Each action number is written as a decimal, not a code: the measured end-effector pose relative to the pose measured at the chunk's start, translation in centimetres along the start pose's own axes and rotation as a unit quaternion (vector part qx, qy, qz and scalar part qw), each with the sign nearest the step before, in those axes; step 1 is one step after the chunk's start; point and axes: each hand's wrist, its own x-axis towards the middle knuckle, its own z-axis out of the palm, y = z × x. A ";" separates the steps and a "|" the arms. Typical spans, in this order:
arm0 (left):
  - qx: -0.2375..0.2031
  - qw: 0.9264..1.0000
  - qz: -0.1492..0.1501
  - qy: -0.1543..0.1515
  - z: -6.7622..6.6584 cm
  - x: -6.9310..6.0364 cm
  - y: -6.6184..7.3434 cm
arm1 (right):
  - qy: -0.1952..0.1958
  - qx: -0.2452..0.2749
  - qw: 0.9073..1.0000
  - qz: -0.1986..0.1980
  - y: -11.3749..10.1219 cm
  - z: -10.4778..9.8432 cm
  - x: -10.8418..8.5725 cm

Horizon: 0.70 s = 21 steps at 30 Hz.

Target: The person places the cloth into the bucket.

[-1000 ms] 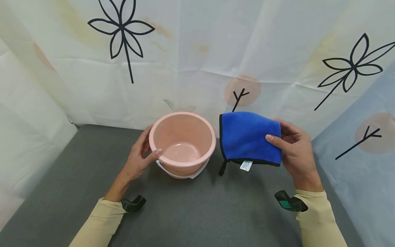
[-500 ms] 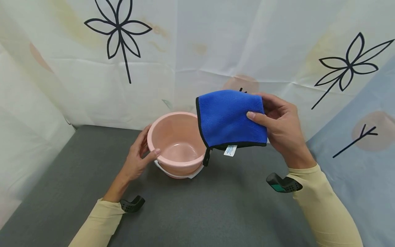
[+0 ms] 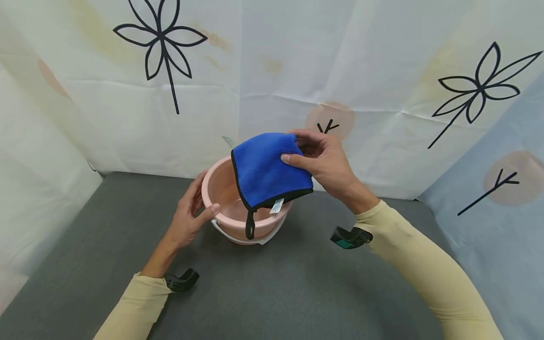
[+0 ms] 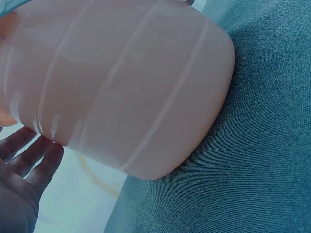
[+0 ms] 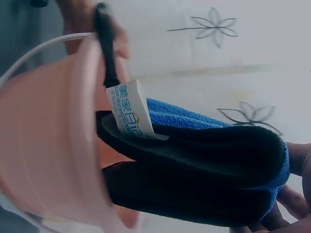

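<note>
The blue cloth (image 3: pixel 269 172) was over the top of the pink bucket (image 3: pixel 221 184). The right hand (image 3: pixel 325 163) pinched the cloth's side, and the left hand (image 3: pixel 187 219) held the bucket. The bucket stood on a gray table (image 3: pixel 306 293) by a white sheet (image 3: pixel 276 42).

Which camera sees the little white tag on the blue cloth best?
The right wrist view: there the tag is big, and you can see its blue print. The head view shows it small, hanging from the cloth, its print too tiny to read. The left wrist view doesn't show it.
</note>
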 end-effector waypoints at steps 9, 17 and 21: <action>0.000 1.000 0.006 0.002 -0.1 0.0 -0.1 | -0.043 -0.018 0.999 0.019 2.3 2.7 0.6; -0.002 1.000 0.005 0.006 0.0 0.0 -0.1 | -0.070 -0.025 0.996 0.040 3.9 3.7 0.4; -0.003 1.000 0.006 0.005 0.0 0.0 0.0 | -0.086 -0.019 0.995 0.048 4.4 4.1 0.1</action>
